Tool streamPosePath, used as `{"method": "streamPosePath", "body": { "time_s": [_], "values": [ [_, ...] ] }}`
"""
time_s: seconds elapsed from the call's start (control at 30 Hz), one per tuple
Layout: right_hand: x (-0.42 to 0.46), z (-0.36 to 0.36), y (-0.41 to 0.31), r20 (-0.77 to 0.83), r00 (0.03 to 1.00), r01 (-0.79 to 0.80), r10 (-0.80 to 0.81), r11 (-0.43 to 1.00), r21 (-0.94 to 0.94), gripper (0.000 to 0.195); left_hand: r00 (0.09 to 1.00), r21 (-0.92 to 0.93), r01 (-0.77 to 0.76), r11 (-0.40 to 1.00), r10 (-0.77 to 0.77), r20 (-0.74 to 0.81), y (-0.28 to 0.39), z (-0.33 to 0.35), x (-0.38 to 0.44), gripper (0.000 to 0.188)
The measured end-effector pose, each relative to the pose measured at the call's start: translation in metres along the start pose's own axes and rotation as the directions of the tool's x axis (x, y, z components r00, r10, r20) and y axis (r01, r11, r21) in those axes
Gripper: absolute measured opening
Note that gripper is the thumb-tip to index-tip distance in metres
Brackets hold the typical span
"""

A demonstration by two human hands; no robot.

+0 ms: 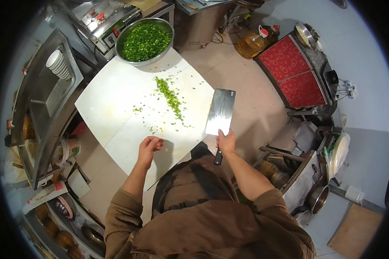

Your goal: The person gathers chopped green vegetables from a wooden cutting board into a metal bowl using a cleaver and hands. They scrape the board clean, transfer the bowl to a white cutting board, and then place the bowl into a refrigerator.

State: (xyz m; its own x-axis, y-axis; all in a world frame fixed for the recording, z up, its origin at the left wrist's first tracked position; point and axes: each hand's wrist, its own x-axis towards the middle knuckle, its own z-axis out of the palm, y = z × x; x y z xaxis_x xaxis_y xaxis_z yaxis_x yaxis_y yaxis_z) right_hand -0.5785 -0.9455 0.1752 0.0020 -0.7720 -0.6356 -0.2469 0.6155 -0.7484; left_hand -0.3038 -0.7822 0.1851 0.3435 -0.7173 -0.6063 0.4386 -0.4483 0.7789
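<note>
A metal cleaver [221, 108] with a black handle is gripped in my right hand [226, 141], its blade beside the right edge of the white tabletop [107, 94]. My left hand [149, 148] is over the near part of the table, fingers loosely curled, with nothing plainly seen in them. Ahead of it, a narrow heap of chopped green onion [170, 97] runs across the surface, with loose bits scattered around. At the far corner stands a stainless steel bowl [119, 51], filled with chopped green onion.
Left of the table is a steel sink [48, 100] with stacked white cups [59, 64]. A red-fronted cabinet [288, 61] and an oil jug [250, 45] stand at the far right. A shelf unit [303, 174] with pots is near my right elbow.
</note>
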Motion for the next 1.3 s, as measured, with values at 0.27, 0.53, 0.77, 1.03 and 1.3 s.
{"method": "streamPosePath", "body": {
  "time_s": [0.27, 0.53, 0.77, 1.03, 1.3],
  "values": [
    [0.076, 0.038, -0.050, 0.158, 0.987, 0.049, -0.036, 0.996, -0.080, 0.021, 0.940, 0.031, -0.085, 0.996, 0.090, -0.330, 0.000, -0.019, 0.000, 0.017],
    [0.152, 0.079, -0.125, 0.356, 0.933, 0.191, -0.046, 0.903, -0.385, 0.023, 0.641, 0.800, 0.030, 0.599, 0.603, -0.475, 0.003, -0.028, 0.028, 0.055],
    [0.165, 0.089, -0.161, 0.544, 0.836, 0.290, 0.069, 0.787, -0.544, 0.022, 0.644, 0.910, 0.133, 0.392, 0.664, -0.380, 0.022, -0.022, 0.109, 0.087],
    [0.141, 0.103, -0.140, 0.630, 0.775, 0.431, 0.037, 0.698, -0.572, 0.024, 0.739, 0.862, -0.422, 0.282, 0.657, 0.147, 0.073, 0.041, 0.164, 0.089],
    [0.136, 0.076, -0.142, 0.514, 0.851, 0.207, 0.103, 0.835, -0.510, 0.023, 0.732, 0.915, -0.380, 0.136, 0.649, 0.208, 0.116, 0.017, 0.214, 0.082]
  ]
}}
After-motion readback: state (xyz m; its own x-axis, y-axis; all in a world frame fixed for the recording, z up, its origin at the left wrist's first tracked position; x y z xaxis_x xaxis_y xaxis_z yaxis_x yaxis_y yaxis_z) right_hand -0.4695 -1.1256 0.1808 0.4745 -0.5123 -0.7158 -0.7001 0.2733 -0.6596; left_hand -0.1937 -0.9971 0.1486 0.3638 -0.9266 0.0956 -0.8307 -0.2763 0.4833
